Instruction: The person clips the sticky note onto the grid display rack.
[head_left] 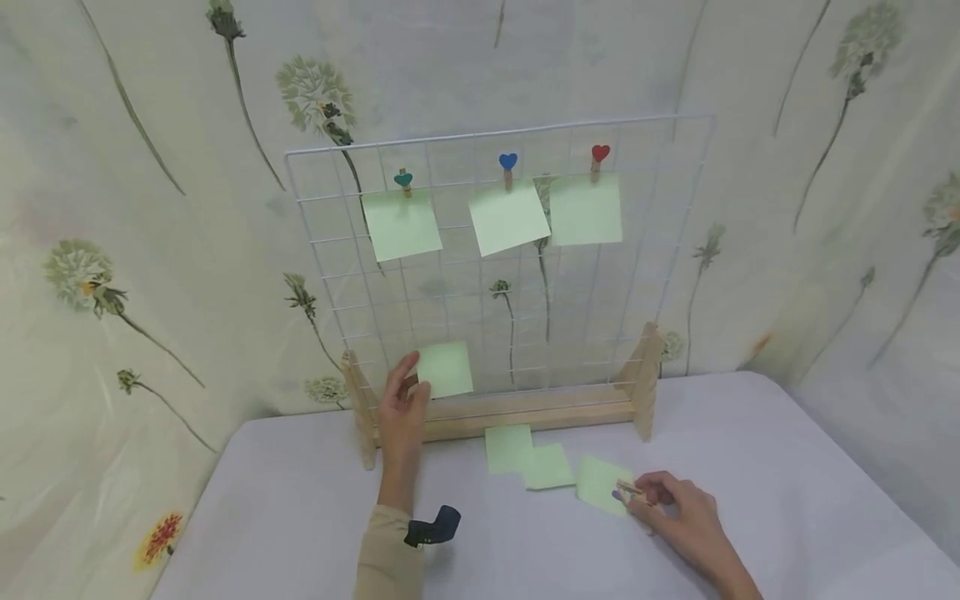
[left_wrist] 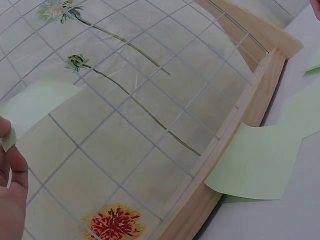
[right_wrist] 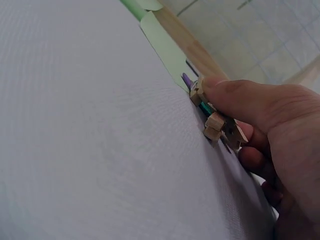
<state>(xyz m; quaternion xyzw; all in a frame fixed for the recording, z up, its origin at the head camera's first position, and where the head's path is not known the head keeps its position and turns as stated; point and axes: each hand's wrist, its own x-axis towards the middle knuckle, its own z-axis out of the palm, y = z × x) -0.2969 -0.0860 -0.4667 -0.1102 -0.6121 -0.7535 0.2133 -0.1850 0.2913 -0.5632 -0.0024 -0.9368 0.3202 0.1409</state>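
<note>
My left hand (head_left: 402, 408) pinches a pale green paper note (head_left: 446, 369) by its left edge, in front of the lower left of a white wire grid (head_left: 570, 333). In the left wrist view the thumb and finger grip the corner of that note (left_wrist: 37, 105). Low over the table, my right hand (head_left: 688, 518) pinches small wooden clothespins (right_wrist: 212, 125) between thumb and fingers. One carries a purple piece (right_wrist: 187, 80), and a teal bit shows among them. Beside these fingers lies another green note (head_left: 598, 482), partly overlapped by the clothespins in the head view.
Higher on the grid, three green notes hang from clothespins with a teal heart (head_left: 403, 179), a blue heart (head_left: 507, 161) and a red heart (head_left: 600, 153). Wooden feet and a bar (head_left: 540, 418) support it. Two more notes (head_left: 508, 450) lie before the bar on the white tabletop (head_left: 292, 517).
</note>
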